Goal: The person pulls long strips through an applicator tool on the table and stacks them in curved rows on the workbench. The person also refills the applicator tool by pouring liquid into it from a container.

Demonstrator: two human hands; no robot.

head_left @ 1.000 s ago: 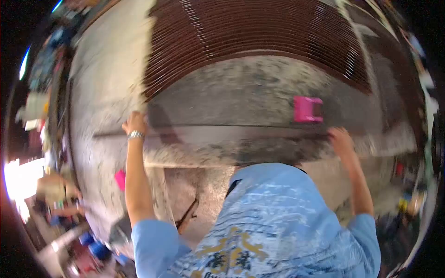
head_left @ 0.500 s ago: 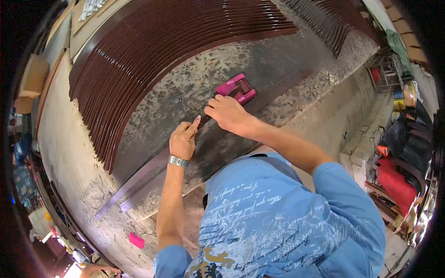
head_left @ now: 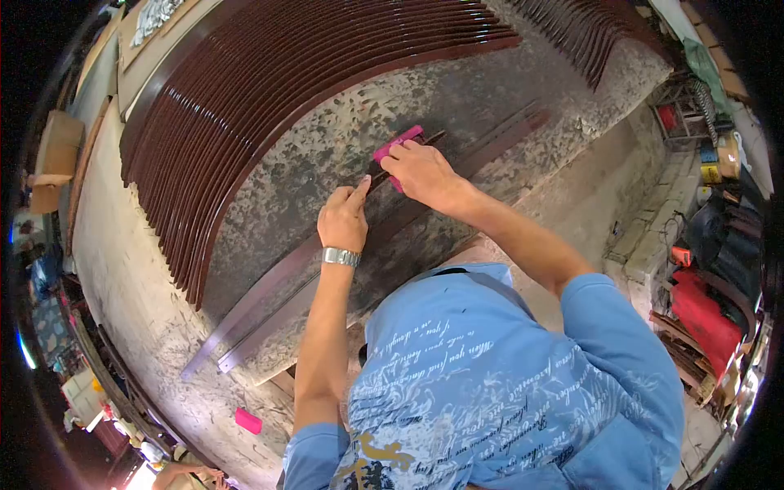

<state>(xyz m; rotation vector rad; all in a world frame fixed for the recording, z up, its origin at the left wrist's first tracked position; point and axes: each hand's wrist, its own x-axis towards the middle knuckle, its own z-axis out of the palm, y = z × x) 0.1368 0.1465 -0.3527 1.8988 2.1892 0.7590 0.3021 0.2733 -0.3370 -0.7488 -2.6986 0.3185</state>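
Observation:
My left hand [head_left: 343, 216], with a metal watch at its wrist, grips a long dark brown strip [head_left: 265, 288] with thumb and fingers. The strip slants from lower left to upper right above the stained table. Just up and to the right, my right hand [head_left: 418, 171] is closed over a pink block-like tool [head_left: 398, 144], which sits around the strip near its upper end. A second brown strip [head_left: 269, 325] lies alongside, nearer my body. The fingertips of my right hand are partly hidden by the tool.
Many curved dark brown strips [head_left: 269, 106] lie in rows across the table's far side, with another group [head_left: 572, 41] at upper right. A small pink block [head_left: 248, 420] is at lower left. Red cloth [head_left: 706, 318] lies at right. Another person's arm [head_left: 184, 469] shows at bottom left.
From spread apart near the strip's two ends, my hands have come together. In the last half second my right hand has closed over the pink tool, and my left hand has moved slightly up and right.

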